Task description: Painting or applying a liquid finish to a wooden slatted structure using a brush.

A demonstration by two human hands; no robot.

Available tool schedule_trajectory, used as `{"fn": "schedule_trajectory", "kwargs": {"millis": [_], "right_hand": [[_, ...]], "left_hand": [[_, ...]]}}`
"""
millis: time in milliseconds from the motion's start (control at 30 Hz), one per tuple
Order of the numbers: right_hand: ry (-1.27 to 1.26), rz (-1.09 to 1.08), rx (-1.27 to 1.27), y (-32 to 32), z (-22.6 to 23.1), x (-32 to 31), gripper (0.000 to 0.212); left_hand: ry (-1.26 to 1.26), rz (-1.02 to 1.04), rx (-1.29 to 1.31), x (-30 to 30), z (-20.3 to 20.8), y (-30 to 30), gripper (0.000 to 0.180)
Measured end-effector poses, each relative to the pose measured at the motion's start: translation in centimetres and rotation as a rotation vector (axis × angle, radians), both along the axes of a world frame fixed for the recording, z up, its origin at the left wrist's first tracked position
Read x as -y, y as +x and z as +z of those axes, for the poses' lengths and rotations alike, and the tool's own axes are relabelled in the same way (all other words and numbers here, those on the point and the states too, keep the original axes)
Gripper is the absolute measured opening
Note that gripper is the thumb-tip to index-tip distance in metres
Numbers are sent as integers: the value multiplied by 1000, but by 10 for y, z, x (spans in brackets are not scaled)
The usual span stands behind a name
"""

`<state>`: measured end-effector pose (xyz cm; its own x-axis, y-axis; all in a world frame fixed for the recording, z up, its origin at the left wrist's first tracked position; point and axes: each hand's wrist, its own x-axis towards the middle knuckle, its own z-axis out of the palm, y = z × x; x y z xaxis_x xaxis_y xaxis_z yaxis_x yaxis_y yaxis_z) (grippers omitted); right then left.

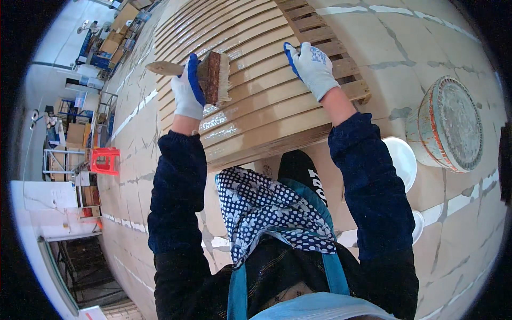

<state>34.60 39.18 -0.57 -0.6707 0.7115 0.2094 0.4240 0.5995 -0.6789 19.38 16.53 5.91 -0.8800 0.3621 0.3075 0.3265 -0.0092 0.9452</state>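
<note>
My left hand (188,95), in a white glove with blue-coated palm and fingers, is closed round a wide brush (212,78). The brush has a pale wooden handle pointing left, a reddish-brown stained head and whitish bristles facing right. It is over an array of overlapping tan boards (256,101), laid like steps, with wet, shiny patches on their surface. My right hand (313,68), gloved the same way, is at the boards' right edge. Its thumb stands apart from the bent fingers, and I see nothing held; whether it touches the boards is unclear.
Beneath the boards, a wooden pallet (354,88) juts out on the right. A stained round bucket (445,125) stands on the tiled floor, near a white round container (401,162). To the left are a red plastic stool (105,161) and shelving with cardboard boxes (111,44).
</note>
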Motion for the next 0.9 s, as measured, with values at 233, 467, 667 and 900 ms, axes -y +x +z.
{"fn": "schedule_trajectory", "kwargs": {"millis": [233,467,667,900], "right_hand": [[36,5,-33,0,-3,0,56],[73,-1,-44,-2,-2,1,56],[34,13,-11,2,-3,-2,56],[-9,21,-1,2,1,-1,56]], "left_hand": [[91,72,-195,-34,38,-42,19],[-119,18,-491,-32,11,-38,17],[-343,53,-739,-7,-21,15,13],[157,-52,-195,-22,13,9,4]]}}
